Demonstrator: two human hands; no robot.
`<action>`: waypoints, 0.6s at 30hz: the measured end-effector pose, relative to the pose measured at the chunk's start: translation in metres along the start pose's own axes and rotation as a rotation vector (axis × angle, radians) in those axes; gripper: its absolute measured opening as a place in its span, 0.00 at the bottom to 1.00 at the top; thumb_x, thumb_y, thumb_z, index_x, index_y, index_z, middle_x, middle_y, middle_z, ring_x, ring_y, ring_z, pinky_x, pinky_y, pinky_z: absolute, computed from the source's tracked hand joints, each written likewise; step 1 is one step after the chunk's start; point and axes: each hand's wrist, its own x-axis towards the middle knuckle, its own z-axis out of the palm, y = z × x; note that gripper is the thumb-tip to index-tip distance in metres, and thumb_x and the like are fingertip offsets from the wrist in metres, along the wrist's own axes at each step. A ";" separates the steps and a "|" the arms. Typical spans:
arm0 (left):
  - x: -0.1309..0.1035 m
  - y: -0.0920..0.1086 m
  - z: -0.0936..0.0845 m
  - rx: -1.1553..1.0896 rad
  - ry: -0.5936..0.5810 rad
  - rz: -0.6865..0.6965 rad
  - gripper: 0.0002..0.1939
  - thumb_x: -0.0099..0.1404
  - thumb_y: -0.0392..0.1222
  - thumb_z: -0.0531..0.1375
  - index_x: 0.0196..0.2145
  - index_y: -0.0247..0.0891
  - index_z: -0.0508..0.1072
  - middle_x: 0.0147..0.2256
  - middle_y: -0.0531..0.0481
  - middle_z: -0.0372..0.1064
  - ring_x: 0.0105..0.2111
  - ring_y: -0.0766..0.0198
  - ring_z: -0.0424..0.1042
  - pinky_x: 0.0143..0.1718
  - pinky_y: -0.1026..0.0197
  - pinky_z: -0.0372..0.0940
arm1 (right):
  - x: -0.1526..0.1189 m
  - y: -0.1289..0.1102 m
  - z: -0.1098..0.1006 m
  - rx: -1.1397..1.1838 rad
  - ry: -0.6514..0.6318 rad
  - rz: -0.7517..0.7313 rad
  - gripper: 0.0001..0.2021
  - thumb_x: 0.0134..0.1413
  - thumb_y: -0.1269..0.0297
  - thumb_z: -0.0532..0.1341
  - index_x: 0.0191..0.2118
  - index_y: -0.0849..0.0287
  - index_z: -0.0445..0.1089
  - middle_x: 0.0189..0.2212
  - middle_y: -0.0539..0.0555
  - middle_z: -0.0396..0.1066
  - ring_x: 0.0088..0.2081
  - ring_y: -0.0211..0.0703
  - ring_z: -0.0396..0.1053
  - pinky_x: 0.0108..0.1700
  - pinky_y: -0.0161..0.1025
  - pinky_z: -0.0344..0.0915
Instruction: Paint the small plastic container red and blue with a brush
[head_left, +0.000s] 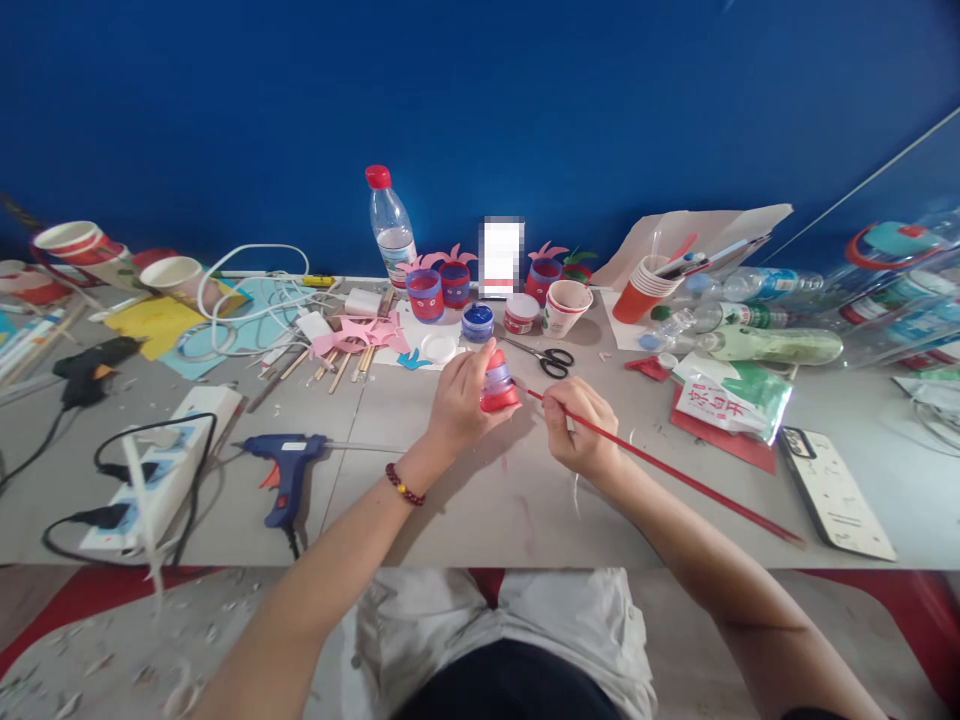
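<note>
My left hand [466, 398] is wrapped round a small paper cup [497, 385] painted in red and light purple bands, held tilted above the table. Pinched in my right hand [579, 425] is a long red paintbrush [675, 478], its tip at the cup's right side. Just beyond the cup stand an uncovered jar of blue paint [478, 322] and a jar of red paint [520, 314]. To their right is a white paper cup [567, 308]. Black-handled scissors [553, 362] lie behind my right hand. Several painted cups with paper leaves, such as one purple-and-red cup [425, 296], line the back.
At left lie a blue glue gun [285, 470], a power strip [161, 470] with cords and pink paper cutouts [364, 335]. A water bottle [392, 235] stands behind. Plastic bottles [757, 285], a white packet [731, 395] and a phone [836, 492] are at right.
</note>
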 end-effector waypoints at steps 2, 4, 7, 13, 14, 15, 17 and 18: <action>0.001 0.001 -0.001 0.006 -0.010 0.003 0.49 0.55 0.44 0.71 0.67 0.35 0.49 0.53 0.36 0.71 0.50 0.48 0.72 0.52 0.48 0.69 | -0.002 -0.002 0.002 0.006 -0.022 -0.035 0.07 0.62 0.74 0.53 0.36 0.55 0.64 0.25 0.52 0.67 0.28 0.41 0.63 0.30 0.38 0.62; 0.001 0.002 -0.002 0.012 -0.034 -0.007 0.47 0.57 0.43 0.69 0.67 0.34 0.50 0.53 0.36 0.71 0.49 0.48 0.73 0.52 0.48 0.69 | -0.003 -0.006 0.004 0.018 -0.025 -0.077 0.07 0.61 0.75 0.53 0.37 0.55 0.64 0.26 0.52 0.67 0.28 0.41 0.64 0.31 0.38 0.63; 0.001 0.002 -0.002 0.016 -0.056 -0.017 0.45 0.59 0.45 0.68 0.67 0.34 0.50 0.52 0.36 0.72 0.48 0.48 0.73 0.51 0.48 0.69 | -0.003 -0.012 0.006 0.050 -0.018 -0.109 0.08 0.61 0.76 0.53 0.38 0.55 0.64 0.27 0.52 0.69 0.29 0.41 0.65 0.31 0.38 0.64; 0.002 0.004 -0.001 0.009 -0.047 -0.006 0.44 0.60 0.45 0.67 0.67 0.32 0.51 0.49 0.37 0.73 0.46 0.49 0.72 0.49 0.49 0.69 | -0.005 -0.013 0.008 0.080 -0.028 -0.096 0.08 0.60 0.75 0.54 0.39 0.56 0.65 0.26 0.52 0.69 0.28 0.41 0.66 0.30 0.38 0.65; 0.002 0.004 -0.001 0.004 -0.050 -0.007 0.43 0.61 0.45 0.66 0.67 0.32 0.51 0.49 0.37 0.73 0.46 0.50 0.72 0.49 0.49 0.69 | -0.006 -0.013 0.009 0.088 -0.033 -0.087 0.07 0.60 0.75 0.54 0.39 0.56 0.65 0.27 0.52 0.69 0.29 0.41 0.66 0.31 0.38 0.65; 0.002 0.004 0.000 -0.003 -0.051 -0.009 0.43 0.61 0.45 0.66 0.67 0.32 0.51 0.49 0.37 0.73 0.46 0.50 0.72 0.49 0.49 0.69 | -0.006 -0.013 0.009 0.097 -0.037 -0.078 0.07 0.61 0.74 0.54 0.39 0.56 0.66 0.27 0.53 0.70 0.29 0.41 0.66 0.31 0.38 0.66; 0.001 0.005 0.000 -0.015 -0.050 -0.009 0.42 0.62 0.45 0.65 0.67 0.32 0.51 0.50 0.37 0.72 0.46 0.50 0.72 0.50 0.49 0.69 | -0.007 -0.014 0.010 0.117 -0.037 -0.064 0.07 0.61 0.73 0.54 0.39 0.55 0.66 0.28 0.53 0.71 0.29 0.41 0.67 0.32 0.39 0.67; 0.001 0.005 0.001 -0.020 -0.049 -0.006 0.42 0.62 0.45 0.65 0.67 0.32 0.51 0.50 0.37 0.72 0.47 0.50 0.72 0.50 0.49 0.69 | -0.006 -0.014 0.011 0.129 -0.031 -0.061 0.07 0.62 0.73 0.54 0.38 0.55 0.66 0.28 0.53 0.71 0.29 0.41 0.68 0.32 0.39 0.68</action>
